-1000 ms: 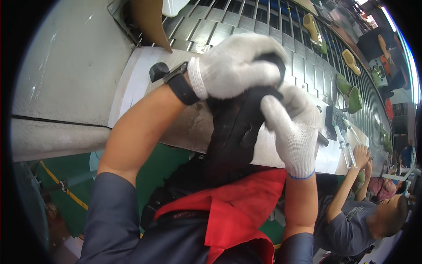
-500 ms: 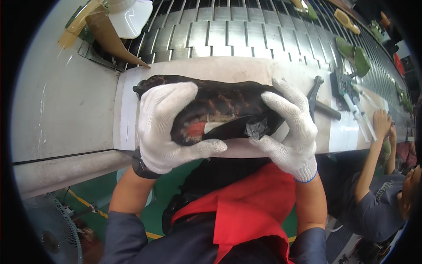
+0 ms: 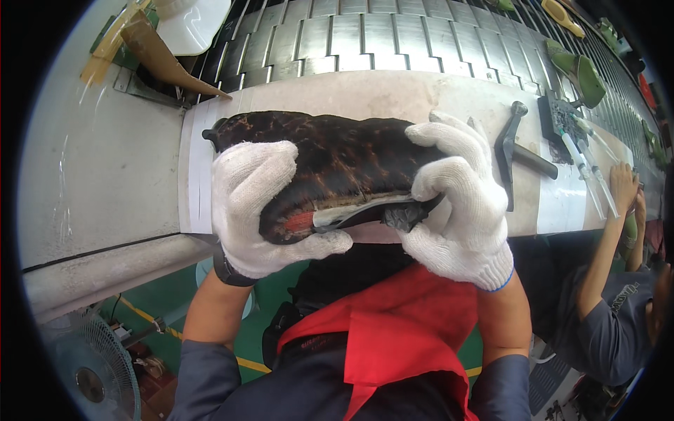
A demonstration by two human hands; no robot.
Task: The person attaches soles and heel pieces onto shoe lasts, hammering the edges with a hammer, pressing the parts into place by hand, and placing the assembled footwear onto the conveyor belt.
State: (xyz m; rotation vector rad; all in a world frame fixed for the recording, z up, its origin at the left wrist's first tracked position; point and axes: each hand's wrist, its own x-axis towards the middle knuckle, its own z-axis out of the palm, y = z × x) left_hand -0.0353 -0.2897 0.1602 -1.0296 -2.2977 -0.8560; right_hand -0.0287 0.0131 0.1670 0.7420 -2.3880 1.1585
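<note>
Black-brown boot (image 3: 337, 151), over six-o'clock edge of tabletop (image 3: 337, 95); left hand (image 3: 246, 210) gripping its nine-o'clock end, right hand (image 3: 463, 200) its three-o'clock end. Bare strip at twelve; hammer (image 3: 506, 161) beside right hand.

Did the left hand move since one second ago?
Yes. The left hand has moved left and toward the body, away from the metal slats.
</note>
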